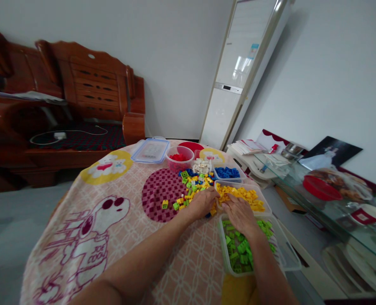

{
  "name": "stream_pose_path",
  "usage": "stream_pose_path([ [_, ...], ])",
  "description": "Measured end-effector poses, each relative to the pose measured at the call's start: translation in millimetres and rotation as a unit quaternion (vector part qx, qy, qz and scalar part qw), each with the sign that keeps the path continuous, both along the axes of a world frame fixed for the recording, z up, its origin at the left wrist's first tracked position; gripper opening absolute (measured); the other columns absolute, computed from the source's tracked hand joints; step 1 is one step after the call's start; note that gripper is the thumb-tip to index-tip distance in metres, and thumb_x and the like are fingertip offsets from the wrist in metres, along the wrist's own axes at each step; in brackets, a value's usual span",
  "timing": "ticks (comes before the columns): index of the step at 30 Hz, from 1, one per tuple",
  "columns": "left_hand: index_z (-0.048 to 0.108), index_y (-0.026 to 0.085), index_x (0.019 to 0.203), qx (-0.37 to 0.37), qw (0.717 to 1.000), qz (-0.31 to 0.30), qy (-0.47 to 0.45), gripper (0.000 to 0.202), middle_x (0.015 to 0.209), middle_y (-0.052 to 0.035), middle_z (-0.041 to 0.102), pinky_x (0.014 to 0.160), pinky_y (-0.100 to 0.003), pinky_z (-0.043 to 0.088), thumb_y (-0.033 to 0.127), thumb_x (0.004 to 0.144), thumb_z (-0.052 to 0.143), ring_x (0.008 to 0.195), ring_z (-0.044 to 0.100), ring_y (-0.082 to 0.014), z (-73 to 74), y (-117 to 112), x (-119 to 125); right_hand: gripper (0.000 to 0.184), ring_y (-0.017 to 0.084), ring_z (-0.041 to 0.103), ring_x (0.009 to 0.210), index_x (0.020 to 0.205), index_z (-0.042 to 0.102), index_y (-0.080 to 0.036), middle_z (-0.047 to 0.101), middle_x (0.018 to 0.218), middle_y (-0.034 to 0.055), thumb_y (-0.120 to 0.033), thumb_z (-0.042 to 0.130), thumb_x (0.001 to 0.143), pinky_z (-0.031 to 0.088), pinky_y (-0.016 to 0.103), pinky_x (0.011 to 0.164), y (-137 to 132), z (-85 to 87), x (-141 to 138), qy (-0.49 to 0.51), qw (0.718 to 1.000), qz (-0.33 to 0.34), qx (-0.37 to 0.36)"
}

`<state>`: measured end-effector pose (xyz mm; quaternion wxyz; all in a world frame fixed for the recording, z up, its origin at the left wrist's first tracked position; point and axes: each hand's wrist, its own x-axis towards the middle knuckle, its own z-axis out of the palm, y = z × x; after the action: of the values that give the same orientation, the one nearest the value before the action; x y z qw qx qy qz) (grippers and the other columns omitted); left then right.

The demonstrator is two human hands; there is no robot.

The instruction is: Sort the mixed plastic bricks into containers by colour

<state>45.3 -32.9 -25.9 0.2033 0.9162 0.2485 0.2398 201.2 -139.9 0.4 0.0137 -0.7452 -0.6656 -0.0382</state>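
Observation:
My left hand rests knuckles-up on the pink patterned cloth, fingers curled down into the edge of a loose pile of mixed small bricks. My right hand lies over the rim between a clear tub of yellow bricks and a clear tub of green bricks, fingers bent downward. What either hand holds is hidden under the fingers.
Farther back stand a tub of blue bricks, a tub of white bricks, a round tub of red bricks and a clear lid. A wooden bench is at left, a glass table at right.

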Motion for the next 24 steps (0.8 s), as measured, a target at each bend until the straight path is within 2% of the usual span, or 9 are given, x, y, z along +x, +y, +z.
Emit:
stream_pose_path([
  [4, 0.067, 0.02, 0.11, 0.003, 1.0, 0.002, 0.016, 0.031, 0.114, -0.0059, 0.065, 0.092, -0.027, 0.049, 0.013, 0.089, 0.045, 0.103, 0.063, -0.0175, 1.6, -0.2, -0.7, 0.048, 0.032, 0.055, 0.12, 0.11, 0.073, -0.016, 0.055, 0.142, 0.0148, -0.038, 0.031, 0.101, 0.038, 0.047, 0.102, -3.8, -3.0, 18.4, -0.028, 0.998, -0.064, 0.005],
  [9, 0.068, 0.02, 0.11, -0.001, 1.0, 0.0, 0.017, 0.032, 0.117, -0.0063, 0.065, 0.093, -0.027, 0.049, 0.012, 0.089, 0.044, 0.104, 0.063, -0.0174, 2.1, -0.1, -0.6, 0.046, 0.03, 0.058, 0.115, 0.112, 0.072, -0.019, 0.057, 0.139, 0.0152, -0.034, 0.03, 0.1, 0.039, 0.044, 0.1, -8.7, -4.3, 33.2, -0.028, 0.996, -0.08, 0.013],
  [12, 0.068, 0.02, 0.11, -0.001, 1.0, -0.002, 0.011, 0.032, 0.117, -0.0061, 0.065, 0.093, -0.027, 0.049, 0.012, 0.089, 0.044, 0.104, 0.063, -0.0173, 2.2, -0.3, -1.0, 0.043, 0.03, 0.059, 0.111, 0.108, 0.073, -0.017, 0.058, 0.136, 0.0183, -0.033, 0.034, 0.098, 0.04, 0.043, 0.097, -8.6, -1.7, 32.6, -0.025, 0.993, -0.105, 0.048],
  [14, 0.068, 0.02, 0.109, -0.001, 1.0, -0.003, 0.007, 0.032, 0.115, -0.0058, 0.065, 0.093, -0.027, 0.049, 0.012, 0.088, 0.045, 0.104, 0.063, -0.017, 2.1, -0.2, -1.2, 0.041, 0.028, 0.06, 0.108, 0.101, 0.072, -0.015, 0.063, 0.125, 0.019, -0.03, 0.035, 0.097, 0.041, 0.039, 0.095, -6.5, 1.1, 28.8, 0.016, 0.992, -0.08, 0.092],
  [16, 0.068, 0.02, 0.109, -0.004, 1.0, -0.004, 0.001, 0.032, 0.114, -0.0057, 0.066, 0.092, -0.026, 0.049, 0.012, 0.088, 0.045, 0.103, 0.063, -0.0166, 1.8, 0.2, -1.0, 0.04, 0.023, 0.062, 0.096, 0.09, 0.07, -0.016, 0.069, 0.104, 0.0145, -0.029, 0.033, 0.097, 0.043, 0.033, 0.087, -2.7, 3.0, 22.4, 0.1, 0.987, -0.018, 0.122],
  [19, 0.068, 0.019, 0.108, -0.01, 1.0, -0.006, -0.008, 0.031, 0.112, -0.0064, 0.066, 0.092, -0.027, 0.049, 0.011, 0.088, 0.045, 0.102, 0.064, -0.0167, 0.7, 1.4, 0.3, 0.04, 0.016, 0.058, 0.071, 0.074, 0.062, -0.018, 0.065, 0.073, 0.0038, -0.032, 0.033, 0.098, 0.04, 0.026, 0.068, 5.2, 0.8, 10.0, 0.217, 0.969, 0.062, 0.095],
  [21, 0.068, 0.018, 0.107, -0.012, 1.0, -0.007, -0.017, 0.031, 0.111, -0.0069, 0.067, 0.092, -0.027, 0.049, 0.011, 0.089, 0.044, 0.102, 0.064, -0.0166, -1.0, 2.6, 1.5, 0.036, 0.014, 0.056, 0.067, 0.068, 0.058, -0.019, 0.061, 0.068, 0.0014, -0.028, 0.037, 0.096, 0.036, 0.025, 0.065, 10.2, -3.3, 3.5, 0.236, 0.966, 0.081, 0.064],
  [24, 0.069, 0.018, 0.106, -0.008, 1.0, -0.011, -0.025, 0.033, 0.109, -0.0067, 0.067, 0.09, -0.026, 0.049, 0.009, 0.089, 0.042, 0.101, 0.064, -0.016, -4.4, 4.2, 2.4, 0.032, 0.015, 0.058, 0.074, 0.07, 0.059, -0.018, 0.065, 0.074, 0.0028, -0.022, 0.039, 0.094, 0.037, 0.025, 0.069, 14.3, -7.3, -0.7, 0.21, 0.973, 0.091, 0.029],
])
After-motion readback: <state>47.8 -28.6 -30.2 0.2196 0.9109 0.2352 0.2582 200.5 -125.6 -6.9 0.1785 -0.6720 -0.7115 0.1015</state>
